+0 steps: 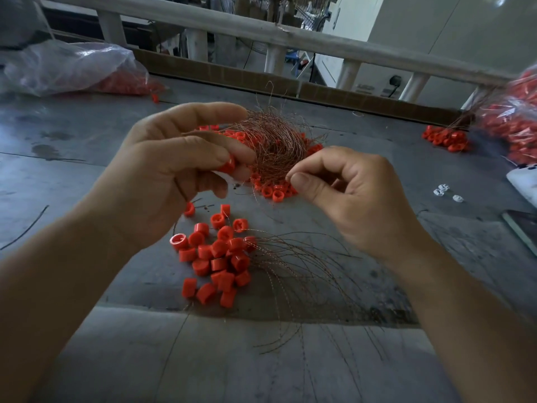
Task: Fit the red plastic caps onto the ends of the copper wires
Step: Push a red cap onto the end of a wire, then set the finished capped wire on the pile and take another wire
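Observation:
My left hand (174, 167) pinches a red plastic cap (228, 164) between thumb and fingers, above the table. My right hand (345, 193) pinches the end of a thin copper wire (290, 173) between thumb and forefinger, just right of the cap. Behind both hands lies a tangled bundle of copper wires (273, 135) ringed by red caps (276, 194). Nearer me sits a pile of capped wires (218, 257), their copper strands (305, 271) fanning out to the right.
The grey table (87, 175) holds a clear bag of red caps (72, 68) at far left and another bag (514, 117) at far right, with a capped-wire cluster (447, 138) beside it. Small white clips (444, 191) lie at right. A white railing (261, 33) runs behind.

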{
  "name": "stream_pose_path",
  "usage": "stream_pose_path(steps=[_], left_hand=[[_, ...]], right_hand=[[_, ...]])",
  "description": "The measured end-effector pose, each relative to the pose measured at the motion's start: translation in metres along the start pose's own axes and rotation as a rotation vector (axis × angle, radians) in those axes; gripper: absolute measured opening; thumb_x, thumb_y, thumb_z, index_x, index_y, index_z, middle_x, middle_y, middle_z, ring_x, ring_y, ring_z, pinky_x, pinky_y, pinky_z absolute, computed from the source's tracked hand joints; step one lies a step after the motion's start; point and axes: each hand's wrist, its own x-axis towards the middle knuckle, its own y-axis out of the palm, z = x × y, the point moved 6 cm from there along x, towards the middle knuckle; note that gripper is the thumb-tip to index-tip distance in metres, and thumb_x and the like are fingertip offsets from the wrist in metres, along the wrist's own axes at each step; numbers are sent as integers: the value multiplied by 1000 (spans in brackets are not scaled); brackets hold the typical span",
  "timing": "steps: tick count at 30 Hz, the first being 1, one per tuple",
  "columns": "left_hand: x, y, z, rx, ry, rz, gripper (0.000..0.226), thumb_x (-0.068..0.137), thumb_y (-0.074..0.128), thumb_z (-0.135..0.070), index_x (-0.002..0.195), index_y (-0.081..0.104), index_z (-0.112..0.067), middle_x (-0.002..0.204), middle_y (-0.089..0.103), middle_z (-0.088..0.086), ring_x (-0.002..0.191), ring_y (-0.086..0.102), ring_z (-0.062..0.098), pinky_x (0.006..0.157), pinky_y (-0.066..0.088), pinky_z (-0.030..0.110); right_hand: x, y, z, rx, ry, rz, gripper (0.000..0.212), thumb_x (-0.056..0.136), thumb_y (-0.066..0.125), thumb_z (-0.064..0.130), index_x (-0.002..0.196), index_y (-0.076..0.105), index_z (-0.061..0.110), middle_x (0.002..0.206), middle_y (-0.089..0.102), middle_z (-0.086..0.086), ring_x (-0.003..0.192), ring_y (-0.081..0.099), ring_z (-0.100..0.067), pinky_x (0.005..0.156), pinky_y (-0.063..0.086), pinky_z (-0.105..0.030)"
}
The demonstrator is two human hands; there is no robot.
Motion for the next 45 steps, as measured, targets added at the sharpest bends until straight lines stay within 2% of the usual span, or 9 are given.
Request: stream_pose_path(steps=[7,13,18,24,28,30,32,35,45], left_hand=[[-1,-9,-3,237,21,-117,25,67,56,-1,75,72,-20,61,67,4,40,54,13,36,35,15],[4,-31,1,540,25,-334,29,84,56,1,69,67,-21,51,63,0,35,46,7,33,33,14],[12,-29,24,1050,0,-286,20,83,62,-5,94,69,-20,86,67,0,80,62,16,75,46,23],[29,-39,51,1279,-76,-188,42,82,62,-13,123,58,-24,100,47,-3,93,49,15,80,33,26],[37,-38,63,1314,-122,-147,47,85,60,-21,129,50,-33,101,43,-2,98,46,19,79,33,29],[39,-36,68,1367,-122,-110,45,87,55,-22,131,49,-33,104,44,3,108,46,26,86,34,33],[40,-36,69,1383,-118,-103,39,88,54,-23,127,53,-33,105,46,5,111,45,29,89,34,35],[41,-37,65,1371,-56,-145,26,87,58,-21,111,63,-28,95,45,0,97,48,24,77,31,29],[39,-39,55,1353,35,-203,17,82,66,-13,98,70,-17,100,67,4,82,48,12,73,35,24]], right_hand=[[-2,8,-3,-48,56,108,7,82,66,14,77,67,18,72,62,13,66,56,3,57,41,-7],[-7,26,-15,-205,156,354,20,83,65,21,67,59,33,70,59,17,73,55,5,64,42,-6],[-13,31,-20,-294,204,509,14,84,62,32,70,61,29,74,62,11,69,55,1,60,41,-8],[-9,20,-19,-233,217,370,29,76,55,53,72,65,26,71,66,3,64,58,-7,58,47,-19],[-1,-4,-20,-159,218,47,25,80,59,42,71,67,20,58,61,5,54,56,-9,47,42,-17],[1,-15,-24,-109,236,-75,25,80,60,40,71,67,17,60,63,-3,57,59,-17,55,49,-26],[1,-18,-28,-85,253,-128,26,81,61,37,70,67,15,65,66,-10,63,61,-28,62,52,-38],[2,-18,-32,-84,266,-145,24,81,62,34,67,66,16,66,67,-14,63,60,-33,62,53,-45],[1,-24,-41,-114,292,-166,24,83,62,33,66,66,17,58,64,-7,59,61,-26,57,50,-32]])
